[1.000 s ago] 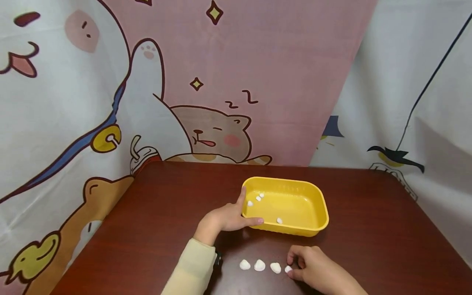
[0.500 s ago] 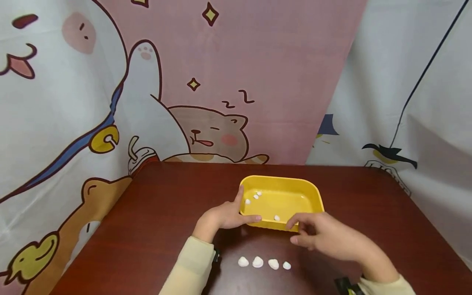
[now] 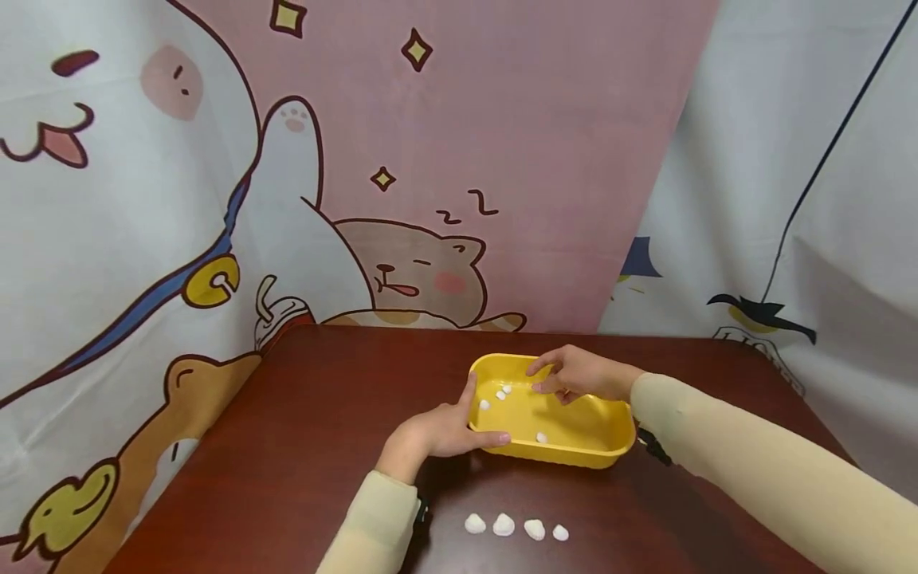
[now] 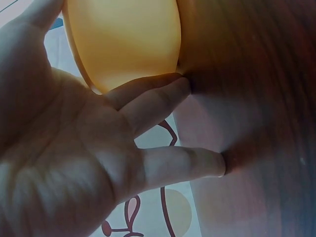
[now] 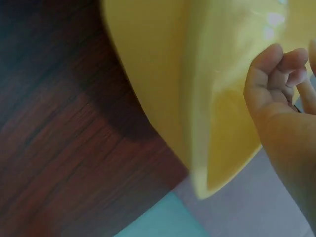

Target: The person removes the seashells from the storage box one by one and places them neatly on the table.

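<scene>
My left hand rests at the near left corner of a yellow plastic tray, its thumb lying across the front rim and a finger along the left side. In the left wrist view, straight, spread fingers reach down to the table beside the tray wall. Over the tray's interior, my right hand hovers with loosely bent fingers and a gap between thumb and index finger; nothing shows in it. Several small white seashells lie in the tray, one shell near the front wall. Other white seashells form a row on the table.
The dark reddish-brown wooden table bears the tray and the row. Behind it hangs a cloth backdrop printed with cartoon animals. My right forearm crosses above the table's right side.
My right hand has let go of the rightmost shell in the row and moved up, away from me, over the tray. My left hand has stayed at the tray's corner.
</scene>
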### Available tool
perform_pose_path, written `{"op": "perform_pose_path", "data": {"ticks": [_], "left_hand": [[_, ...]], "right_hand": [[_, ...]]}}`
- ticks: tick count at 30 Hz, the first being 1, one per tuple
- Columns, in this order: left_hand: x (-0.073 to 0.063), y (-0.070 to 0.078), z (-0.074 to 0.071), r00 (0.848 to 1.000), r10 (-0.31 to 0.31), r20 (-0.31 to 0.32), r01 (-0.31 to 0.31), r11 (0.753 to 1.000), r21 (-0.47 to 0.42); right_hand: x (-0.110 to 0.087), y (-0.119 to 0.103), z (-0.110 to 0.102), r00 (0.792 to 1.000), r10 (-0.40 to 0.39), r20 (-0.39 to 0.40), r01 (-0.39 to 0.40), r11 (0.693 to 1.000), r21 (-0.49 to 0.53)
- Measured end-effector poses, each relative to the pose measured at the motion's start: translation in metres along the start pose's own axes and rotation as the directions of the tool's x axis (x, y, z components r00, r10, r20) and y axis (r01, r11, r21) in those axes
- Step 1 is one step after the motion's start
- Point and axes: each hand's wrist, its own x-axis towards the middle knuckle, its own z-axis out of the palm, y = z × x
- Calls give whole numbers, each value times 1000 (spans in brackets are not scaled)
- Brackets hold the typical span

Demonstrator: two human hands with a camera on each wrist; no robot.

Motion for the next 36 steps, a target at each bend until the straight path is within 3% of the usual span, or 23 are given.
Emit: {"op": "perform_pose_path", "data": {"ticks": [3,8,14,19,24,30,36], "left_hand": [[-1,-1,2,1000,3,5,-3,1000,-5],[-1,-2,4,1000,3,8,-3,1000,-5],[-1,-2,3,1000,9,3,-9,1000,-1],[-1,-3,3,1000,2,5,-2,1000,8],[1,-2,1,1000,8,-2,-8,1000,21],[0,-1,0,1000,1,7,-1,1000,31],[0,0,1,1000,7,7,-7,1000,17]], "right_hand": [[11,1,9,999,-34,-12,33,997,-69],[27,-5,19,995,-92,23,94,992,-89],[37,-5,24,999,-46,9,47,990,-136],[36,5,27,999,-2,51,9,991,-137],[33,10,28,999,-14,52,22,989,-149],[33,6,30,994,-57,95,80,963,-257],[37,13,34,990,-136,43,142,926,-348]]}}
